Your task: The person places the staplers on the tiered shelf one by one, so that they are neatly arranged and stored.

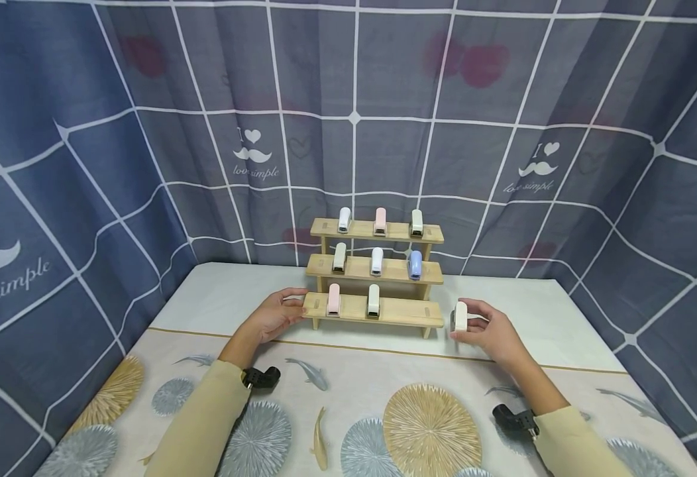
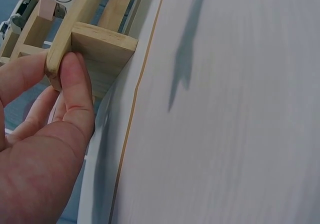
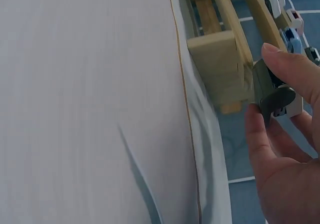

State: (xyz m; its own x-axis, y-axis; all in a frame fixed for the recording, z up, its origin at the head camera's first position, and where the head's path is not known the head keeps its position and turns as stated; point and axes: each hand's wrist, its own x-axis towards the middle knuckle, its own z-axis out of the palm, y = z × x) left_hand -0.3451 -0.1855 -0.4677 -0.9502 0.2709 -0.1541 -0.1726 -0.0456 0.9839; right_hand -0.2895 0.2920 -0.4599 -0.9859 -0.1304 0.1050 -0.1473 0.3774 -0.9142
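Observation:
A three-tier wooden stand (image 1: 405, 309) holds small staplers on its steps. My left hand (image 1: 277, 313) is at the left end of the lowest step; in the left wrist view its thumb and fingers pinch that board's end (image 2: 62, 44). To the right of the same step, my right hand (image 1: 494, 331) holds a cream-white stapler (image 1: 460, 317) between thumb and fingers, apart from the table. Its dark grey base (image 3: 265, 86) faces the right wrist camera. A pink stapler (image 1: 333, 300) and a cream stapler (image 1: 374, 301) stand on the lowest step, left and middle.
Cream, white and blue staplers (image 1: 415, 265) line the middle step. White, pink and cream ones (image 1: 417, 223) stand on top. A patterned cloth (image 1: 348, 377) covers the table's near part. Grid-printed curtains (image 1: 396, 152) enclose the back and sides.

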